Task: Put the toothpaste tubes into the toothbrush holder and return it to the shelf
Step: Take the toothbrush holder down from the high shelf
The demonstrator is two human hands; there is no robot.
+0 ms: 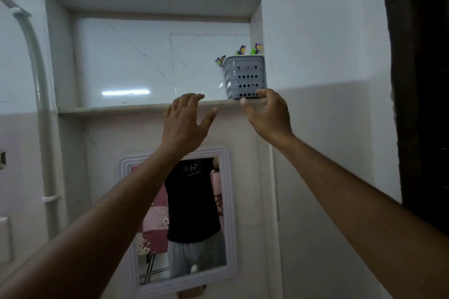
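A grey perforated toothbrush holder [245, 77] stands upright at the right end of the recessed wall shelf [116, 107], against the niche's right wall. Purple and green tube ends [241, 50] stick out of its top. My right hand [268, 114] is raised just below the holder's base with fingers spread, close to its bottom edge; I cannot tell if the fingertips touch it. My left hand [185, 121] is raised to the left of the holder, in front of the shelf edge, fingers apart and holding nothing.
A white-framed mirror [179, 221] hangs on the wall below the shelf and reflects a person's torso. A white pipe [40, 94] runs down the wall at the left. A dark wooden door frame [418, 80] stands at the right.
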